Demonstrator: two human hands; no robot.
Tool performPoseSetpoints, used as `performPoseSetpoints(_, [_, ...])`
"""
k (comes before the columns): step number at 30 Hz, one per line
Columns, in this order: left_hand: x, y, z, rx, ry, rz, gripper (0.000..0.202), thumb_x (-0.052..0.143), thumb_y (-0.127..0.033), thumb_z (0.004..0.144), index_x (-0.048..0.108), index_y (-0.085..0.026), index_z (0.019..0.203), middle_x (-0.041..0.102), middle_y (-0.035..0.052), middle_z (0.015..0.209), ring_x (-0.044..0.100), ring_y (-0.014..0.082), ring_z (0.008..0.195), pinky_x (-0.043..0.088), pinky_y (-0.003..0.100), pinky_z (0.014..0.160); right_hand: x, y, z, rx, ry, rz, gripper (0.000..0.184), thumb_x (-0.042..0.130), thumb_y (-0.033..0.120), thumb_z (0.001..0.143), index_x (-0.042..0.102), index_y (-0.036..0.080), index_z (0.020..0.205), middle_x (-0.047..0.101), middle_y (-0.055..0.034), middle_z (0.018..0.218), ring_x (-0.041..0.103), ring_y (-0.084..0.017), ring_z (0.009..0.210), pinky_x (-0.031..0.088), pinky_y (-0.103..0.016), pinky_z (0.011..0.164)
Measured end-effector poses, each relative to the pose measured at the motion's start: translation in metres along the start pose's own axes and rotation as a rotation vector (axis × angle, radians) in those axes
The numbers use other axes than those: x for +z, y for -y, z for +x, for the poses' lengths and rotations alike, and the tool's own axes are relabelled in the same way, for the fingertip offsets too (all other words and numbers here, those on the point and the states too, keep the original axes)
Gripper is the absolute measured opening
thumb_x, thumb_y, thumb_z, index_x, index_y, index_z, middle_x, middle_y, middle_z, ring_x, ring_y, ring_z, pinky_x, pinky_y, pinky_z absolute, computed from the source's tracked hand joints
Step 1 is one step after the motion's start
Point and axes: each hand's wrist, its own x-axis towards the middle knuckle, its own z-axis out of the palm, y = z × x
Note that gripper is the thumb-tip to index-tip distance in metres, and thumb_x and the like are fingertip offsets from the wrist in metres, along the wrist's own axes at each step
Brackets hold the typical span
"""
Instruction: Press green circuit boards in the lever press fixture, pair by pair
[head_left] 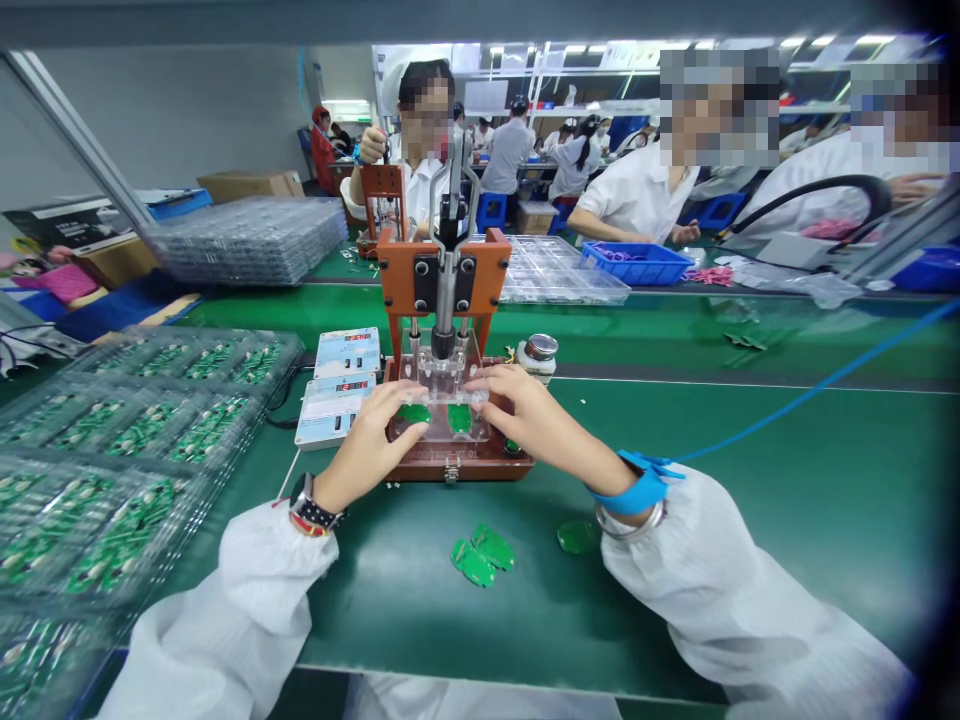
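Note:
In the head view, a brown press fixture [491, 258] with a metal toggle lever stands before me on the green bench. Two green circuit boards, the left one [415, 412] and the right one [460, 418], lie on its clear plate. My left hand [371, 435] reaches in from the left, fingers stretched along the fixture and thumb apart beside the left board. My right hand [529, 410] rests at the other side, fingers extended over the plate's edge, thumb near the right board. Two more circuit boards [484, 555] overlap on the bench below, and another board [577, 538] lies by my right wrist.
Clear trays [142, 430] full of green boards fill the left side. Two small meters [337, 395] with red digits sit left of the fixture, a metal-capped bottle [540, 355] behind right. A blue cord [810, 385] runs from my right wristband. A co-worker [420, 130] works opposite.

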Motion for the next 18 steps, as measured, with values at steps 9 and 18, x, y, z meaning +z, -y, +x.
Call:
performPoseSetpoints(9, [0.009,-0.005,-0.007,-0.180,-0.090,0.143,0.039,0.064,-0.024,0.084,0.055,-0.022,0.122,0.062,0.0074,0.106,0.056,0.0255,0.101,0.044,0.043,0.088,-0.042,0.018,0.013,0.084,-0.153,-0.046,0.022,0.050,0.016,0.084,0.069,0.018,0.096,0.069,-0.0061,0.101,0.063,-0.023,0.095,0.051,-0.041,0.086])
performPoseSetpoints(18, [-0.001,0.000,-0.007,-0.110,0.099,-0.024,0.053,0.054,-0.023,0.089,0.035,-0.025,0.139,0.044,0.0108,0.142,0.040,0.0279,0.129,0.029,0.049,0.106,-0.080,0.067,0.050,-0.058,-0.644,0.094,0.017,0.055,0.010,0.087,0.065,0.014,0.100,0.069,-0.0043,0.100,0.065,-0.015,0.094,0.053,-0.028,0.083])
